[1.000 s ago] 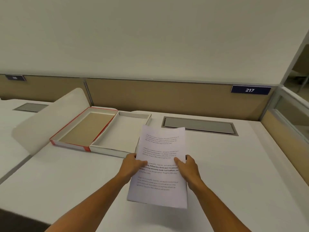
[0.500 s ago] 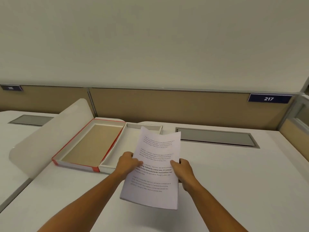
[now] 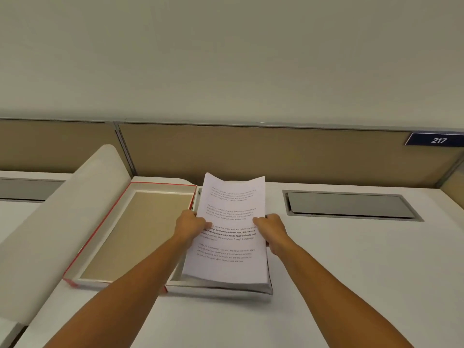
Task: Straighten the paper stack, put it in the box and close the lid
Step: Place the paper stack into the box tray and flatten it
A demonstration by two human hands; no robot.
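Desk divider, pale and rounded at its top corner, slants along the far left of my view, and just beside it on the white desk lies the box lid, open side up, red along its outer edge with a brown cardboard inside. Touching the lid's right side sits the white box, whose near wall shows below the paper. My left hand grips the left edge of the paper stack about halfway up, thumb on the printed top sheet and fingers curled underneath. The stack is tilted, its near end lowered into the box close to the near wall, its far end raised and bowed slightly, so it covers most of the box's inside. Black printed paragraphs run across the top sheet. My right hand clasps the right edge of the stack in the same way, thumb on top, fingers wrapped around the side. Further right, well apart from the box, a grey cable hatch is set into the desk, and above it on the brown partition hangs a dark blue plate reading 217.
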